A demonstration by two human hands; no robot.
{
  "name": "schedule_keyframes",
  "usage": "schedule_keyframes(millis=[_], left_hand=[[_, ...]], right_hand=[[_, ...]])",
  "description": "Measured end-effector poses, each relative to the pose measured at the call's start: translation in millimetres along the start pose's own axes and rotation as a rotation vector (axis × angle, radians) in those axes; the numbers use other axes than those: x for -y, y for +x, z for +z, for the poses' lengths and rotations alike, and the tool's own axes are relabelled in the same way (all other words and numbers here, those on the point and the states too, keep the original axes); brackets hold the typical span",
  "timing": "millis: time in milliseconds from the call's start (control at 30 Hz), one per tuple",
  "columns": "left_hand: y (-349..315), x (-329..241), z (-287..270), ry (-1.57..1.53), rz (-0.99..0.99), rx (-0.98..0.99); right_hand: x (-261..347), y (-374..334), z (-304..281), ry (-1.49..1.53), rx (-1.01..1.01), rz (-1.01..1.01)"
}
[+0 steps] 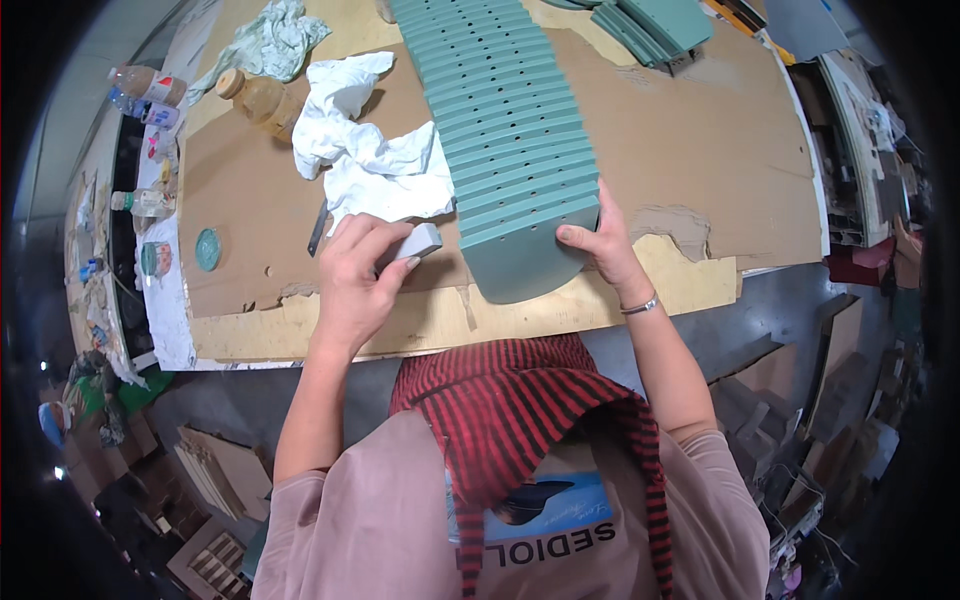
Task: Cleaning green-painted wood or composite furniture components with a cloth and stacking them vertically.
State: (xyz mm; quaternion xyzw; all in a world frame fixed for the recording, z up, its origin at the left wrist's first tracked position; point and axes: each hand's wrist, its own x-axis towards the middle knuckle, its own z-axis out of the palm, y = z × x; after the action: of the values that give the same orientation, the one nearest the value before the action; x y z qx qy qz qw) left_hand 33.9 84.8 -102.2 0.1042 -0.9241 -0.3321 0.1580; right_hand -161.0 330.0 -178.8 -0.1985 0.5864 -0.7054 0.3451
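My left hand pinches a small grey block, probably a sanding sponge, between thumb and fingers just above the table's near edge. To its right lies a long row of overlapping green panels, each with small dark holes along the middle. The nearest one is a green panel with a rounded near end, seen in full. My right hand grips its right edge, thumb on top and fingers partly hidden at the side. A crumpled white cloth lies beyond my left hand.
A thin dark blade-like tool lies left of the cloth. Nearby are a bottle with amber liquid, a pale green rag and a round green lid. More green pieces are stacked far right. Torn cardboard covers the table.
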Motion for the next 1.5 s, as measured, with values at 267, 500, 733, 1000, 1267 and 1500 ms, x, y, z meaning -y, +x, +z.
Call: schedule_keyframes(millis=[267, 500, 733, 1000, 1267, 1500], left_hand=[[8, -9, 17, -0.138, 0.200, -0.037], [9, -8, 16, -0.266, 0.149, -0.077], [5, 14, 15, -0.351, -0.009, -0.059], [14, 29, 28, -0.366, 0.022, -0.047], [65, 40, 22, -0.345, 0.100, -0.150], [50, 50, 25, -0.358, 0.012, -0.068]], right_hand=[[-3, -6, 6, -0.068, -0.102, -0.032], [-9, -9, 2, -0.093, -0.130, -0.015], [-11, -11, 2, -0.084, -0.161, 0.009], [-12, -12, 4, -0.087, -0.217, 0.004], [-12, -12, 5, -0.094, -0.233, 0.031], [-15, -15, 2, -0.071, -0.247, 0.064]])
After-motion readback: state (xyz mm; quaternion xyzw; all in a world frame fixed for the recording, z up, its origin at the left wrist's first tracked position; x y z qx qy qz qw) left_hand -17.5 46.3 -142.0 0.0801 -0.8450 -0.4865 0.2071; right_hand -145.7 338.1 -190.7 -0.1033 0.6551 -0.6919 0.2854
